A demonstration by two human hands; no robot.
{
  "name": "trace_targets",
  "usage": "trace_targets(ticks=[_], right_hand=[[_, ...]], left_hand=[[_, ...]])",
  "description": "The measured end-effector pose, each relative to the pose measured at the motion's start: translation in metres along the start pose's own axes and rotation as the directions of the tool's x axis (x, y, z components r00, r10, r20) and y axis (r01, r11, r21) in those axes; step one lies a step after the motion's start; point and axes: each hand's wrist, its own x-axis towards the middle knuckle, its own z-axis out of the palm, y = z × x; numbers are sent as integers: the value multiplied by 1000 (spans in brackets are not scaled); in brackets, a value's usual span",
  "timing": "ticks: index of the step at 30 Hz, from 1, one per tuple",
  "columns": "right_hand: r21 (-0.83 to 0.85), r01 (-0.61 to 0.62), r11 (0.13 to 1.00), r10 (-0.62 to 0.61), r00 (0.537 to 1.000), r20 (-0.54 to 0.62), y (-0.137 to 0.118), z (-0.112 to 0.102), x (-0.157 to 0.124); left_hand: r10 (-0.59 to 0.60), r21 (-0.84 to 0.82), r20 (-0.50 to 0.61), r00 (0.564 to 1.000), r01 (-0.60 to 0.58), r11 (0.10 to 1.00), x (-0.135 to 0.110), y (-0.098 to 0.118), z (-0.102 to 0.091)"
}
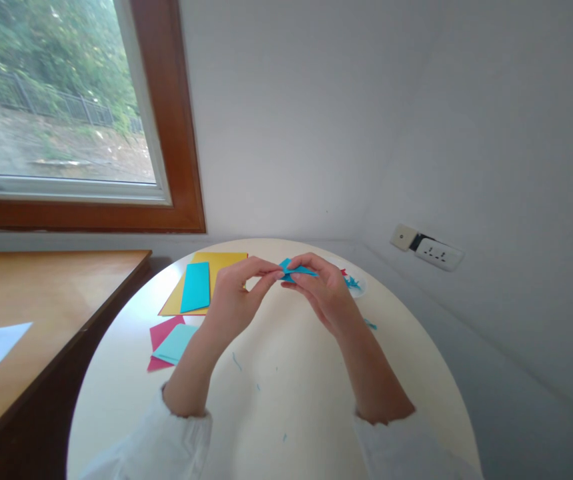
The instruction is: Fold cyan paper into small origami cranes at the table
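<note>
A small piece of folded blue paper [300,271] is held up above the far half of the round table, between both hands. My left hand [239,290] pinches its left end between thumb and fingers. From the other side, my right hand [323,287] grips the right part, with the thumb on the near side and fingers above and beneath. The paper's folds are partly hidden by the fingertips. Behind my left hand lies a blue paper rectangle [196,287] on top of yellow sheets [226,259].
Pale turquoise paper [173,343] and crimson paper [165,330] lie at the left of the round white table [286,400]. A dish [362,288] with blue scraps stands beyond my right hand. Thin blue shreds are scattered nearby. A wooden desk [66,287] is at left; walls border the back and right.
</note>
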Motion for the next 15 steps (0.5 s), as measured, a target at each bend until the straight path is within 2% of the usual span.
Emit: trace_targets(ticks=[7, 15], right_hand=[[-73, 35, 997, -34, 999, 13, 4, 0, 1], [-377, 201, 904, -255, 962, -99, -8, 6, -3]], left_hand=[[-39, -109, -7, 999, 38, 993, -1, -1, 3], [-121, -259, -26, 992, 110, 960, 0, 3, 5]])
